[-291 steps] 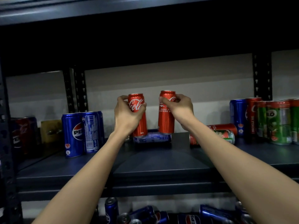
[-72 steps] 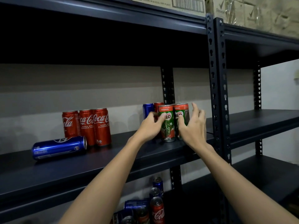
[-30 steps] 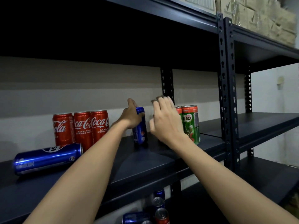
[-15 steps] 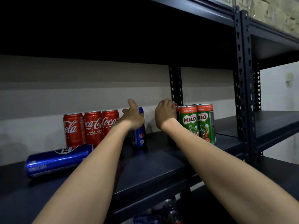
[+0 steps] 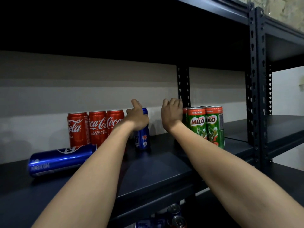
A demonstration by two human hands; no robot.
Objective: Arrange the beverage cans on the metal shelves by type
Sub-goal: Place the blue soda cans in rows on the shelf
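My left hand (image 5: 137,119) grips an upright blue Pepsi can (image 5: 143,140) standing on the dark metal shelf (image 5: 164,171), just right of three upright red Coca-Cola cans (image 5: 97,127). My right hand (image 5: 171,114) is curled round a red can (image 5: 184,111) that is mostly hidden behind my hand and the green Milo cans (image 5: 205,127). Another blue Pepsi can (image 5: 60,159) lies on its side in front of the Coca-Cola cans.
A perforated upright post (image 5: 256,79) divides this bay from the shelf on the right (image 5: 283,129). A back post (image 5: 183,84) rises behind my right hand. Several loose cans (image 5: 176,218) lie on the lower shelf. The shelf above hangs low overhead.
Over the last second my left hand stayed on the blue Pepsi can. My right hand went from reaching with straight fingers to curling behind the Milo cans.
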